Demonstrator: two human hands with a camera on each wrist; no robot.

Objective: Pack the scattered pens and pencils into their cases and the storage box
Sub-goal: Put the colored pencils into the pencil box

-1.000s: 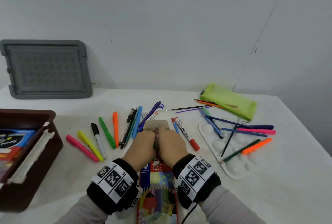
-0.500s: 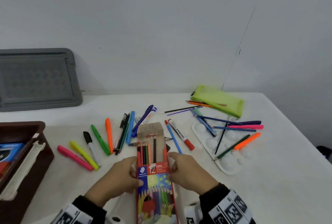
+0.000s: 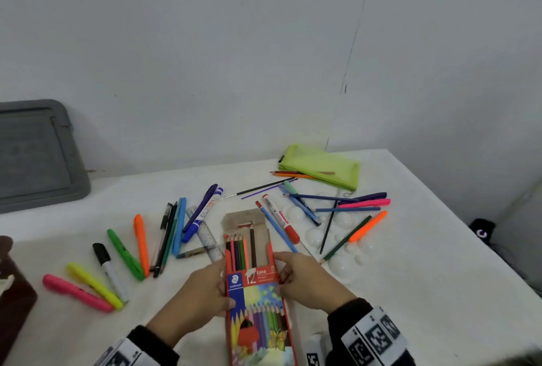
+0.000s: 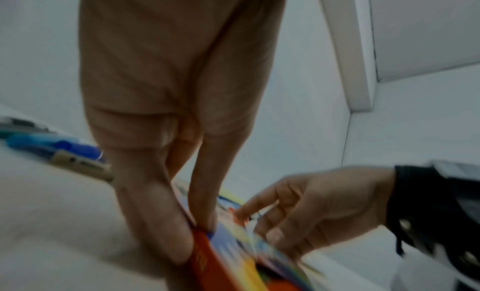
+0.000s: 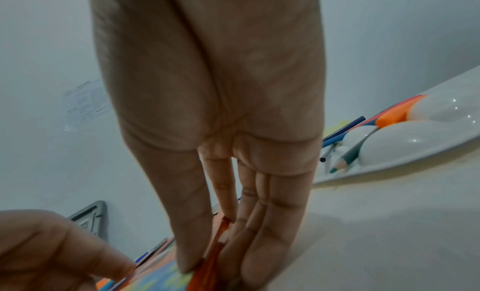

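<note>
The coloured-pencil box [image 3: 255, 301] lies flat on the white table [image 3: 425, 292] in front of the person, its cardboard flap [image 3: 245, 217] open at the far end, and the left hand [image 3: 202, 292] and the right hand [image 3: 305, 280] pinch its two long edges, thumb on top and fingers at the side, probably to keep it steady for filling. Only a few pencils [image 3: 240, 251] stand in its mouth. Left of the box lie highlighters and pens [image 3: 140, 244]; to its right more pencils lie across a white paint palette [image 3: 343, 269], with a green pencil pouch [image 3: 321, 164] beyond.

Soft, even, cool light, faint shadows. The head view is sharp but bowed at its edges; both wrist views are dim, blurred and stretched.
</note>
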